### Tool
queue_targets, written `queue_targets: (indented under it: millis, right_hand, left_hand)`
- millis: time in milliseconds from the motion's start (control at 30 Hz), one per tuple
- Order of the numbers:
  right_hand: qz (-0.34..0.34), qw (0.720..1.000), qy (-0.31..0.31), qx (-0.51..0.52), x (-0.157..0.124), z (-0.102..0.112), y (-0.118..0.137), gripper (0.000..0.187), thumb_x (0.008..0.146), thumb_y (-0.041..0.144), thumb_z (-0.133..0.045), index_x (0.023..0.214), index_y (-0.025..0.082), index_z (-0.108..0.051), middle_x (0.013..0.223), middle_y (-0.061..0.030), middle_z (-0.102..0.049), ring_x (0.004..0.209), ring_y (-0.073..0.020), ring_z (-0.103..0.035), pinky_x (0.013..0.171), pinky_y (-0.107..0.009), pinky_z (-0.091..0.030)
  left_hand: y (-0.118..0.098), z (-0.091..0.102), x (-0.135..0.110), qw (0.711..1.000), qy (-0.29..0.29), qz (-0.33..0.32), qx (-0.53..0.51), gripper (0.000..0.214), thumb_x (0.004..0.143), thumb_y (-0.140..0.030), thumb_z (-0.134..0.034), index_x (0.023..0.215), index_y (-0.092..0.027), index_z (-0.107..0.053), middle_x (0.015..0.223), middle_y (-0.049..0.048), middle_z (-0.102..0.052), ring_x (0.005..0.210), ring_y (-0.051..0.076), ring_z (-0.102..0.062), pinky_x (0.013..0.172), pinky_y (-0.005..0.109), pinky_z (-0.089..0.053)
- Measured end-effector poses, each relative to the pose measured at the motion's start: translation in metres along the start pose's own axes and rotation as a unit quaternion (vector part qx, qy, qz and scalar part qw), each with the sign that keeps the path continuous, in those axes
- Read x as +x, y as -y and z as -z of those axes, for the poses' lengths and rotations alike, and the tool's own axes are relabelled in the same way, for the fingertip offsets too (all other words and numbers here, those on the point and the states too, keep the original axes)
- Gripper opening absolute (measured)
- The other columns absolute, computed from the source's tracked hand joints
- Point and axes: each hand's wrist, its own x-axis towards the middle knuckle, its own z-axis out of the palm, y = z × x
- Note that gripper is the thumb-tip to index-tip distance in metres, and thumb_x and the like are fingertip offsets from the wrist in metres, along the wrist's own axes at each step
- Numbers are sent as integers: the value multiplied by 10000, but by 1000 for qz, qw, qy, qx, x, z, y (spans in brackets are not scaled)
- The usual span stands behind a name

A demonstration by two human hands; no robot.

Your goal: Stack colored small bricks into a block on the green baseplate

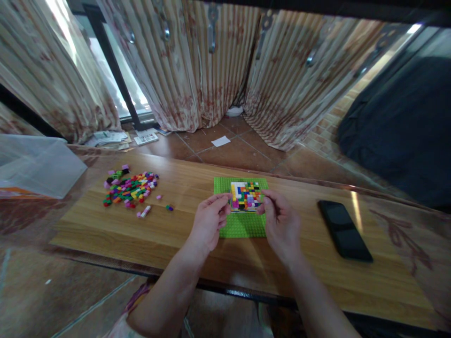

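Observation:
A flat block of multicoloured toy bricks (246, 195), with white and yellow along its left part, sits on the upper half of a green studded baseplate (243, 227). My left hand (210, 218) is closed, thumb and forefinger gripping the block's left edge. At the right edge, my right hand (283, 223) is closed in a pinch, its fingertips close against the block. Whatever is between the right fingertips is too small to make out. My fingers hide parts of both side edges of the block.
Loose toy bricks (134, 188) lie heaped on the wooden table (183, 188) at left, with a few strays nearby. A black phone (344, 230) lies at right. A translucent plastic bin (38, 164) stands far left. Striped curtains (197, 70) hang beyond the table.

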Motion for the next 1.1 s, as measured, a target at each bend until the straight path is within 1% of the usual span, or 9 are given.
queue_targets:
  millis: [100, 167, 233, 367, 533, 700, 767, 900, 1100]
  right_hand:
    - [20, 1000, 22, -9, 1, -1, -4, 267, 938, 298, -484, 1103, 186, -663, 858, -44, -732, 709, -164, -679, 698, -311, -543]
    - [47, 998, 33, -15, 2, -1, -6, 270, 940, 271, -481, 1125, 199, -663, 1004, -69, -735, 833, -181, -692, 775, -336, -550]
    - [79, 996, 36, -19, 4, 0, -6, 266, 944, 255, -481, 1120, 208, -675, 1078, -77, -722, 959, -195, -680, 845, -350, -542]
    - [107, 993, 39, -16, 4, -1, -3, 253, 952, 247, -489, 1091, 202, -695, 1067, -79, -725, 986, -188, -677, 860, -333, -541]
    - [91, 994, 50, -21, -4, -7, 3, 238, 934, 273, -543, 1118, 223, -685, 1067, -58, -742, 949, -186, -700, 846, -326, -552]
    - [76, 995, 59, -39, -14, -17, 10, 195, 920, 280, -568, 1034, 201, -705, 963, -51, -758, 828, -180, -712, 779, -306, -553]
    - [77, 994, 58, -55, -16, -22, 11, 186, 921, 273, -564, 1014, 195, -706, 943, -53, -756, 824, -186, -708, 779, -312, -546]
    - [97, 990, 61, -79, -17, -32, 10, 179, 933, 254, -541, 980, 186, -701, 931, -63, -749, 822, -190, -699, 782, -317, -533]
    - [115, 988, 50, -89, -18, -40, 6, 168, 931, 230, -545, 965, 172, -699, 902, -69, -734, 808, -190, -685, 771, -313, -518]
  left_hand:
    - [0, -1, 1, 1000, 0, -6, 16, 224, 726, -247, -669, 896, -101, -650, 519, -67, -496, 372, 2, -221, 384, 174, -92]
    - [0, -2, 1, 1000, -3, -9, 26, 220, 724, -246, -668, 888, -102, -648, 513, -69, -491, 368, 1, -214, 384, 177, -83]
    - [1, -3, 2, 999, -11, -9, 39, 207, 722, -239, -660, 878, -104, -647, 505, -70, -487, 364, 2, -214, 384, 181, -80]
    - [2, -4, 2, 997, -32, -17, 73, 182, 728, -235, -642, 863, -113, -651, 490, -72, -488, 359, 8, -226, 388, 185, -89]
    - [5, -3, 5, 990, -60, -41, 120, 162, 723, -234, -640, 840, -124, -658, 476, -72, -494, 373, 22, -281, 406, 187, -133]
    - [9, -2, 8, 979, -78, -63, 175, 125, 727, -220, -630, 807, -132, -669, 454, -78, -491, 383, 41, -310, 431, 195, -207]
    - [10, -2, 9, 974, -84, -75, 195, 111, 734, -204, -621, 791, -128, -677, 445, -76, -488, 398, 53, -337, 441, 198, -238]
    - [12, 1, 12, 968, -70, -101, 221, 144, 753, -164, -605, 821, -100, -715, 437, -66, -488, 438, 71, -400, 465, 198, -292]
    - [16, 8, 15, 954, -57, -106, 275, 245, 781, -145, -574, 940, -92, -752, 451, -50, -513, 448, 91, -455, 478, 209, -339]
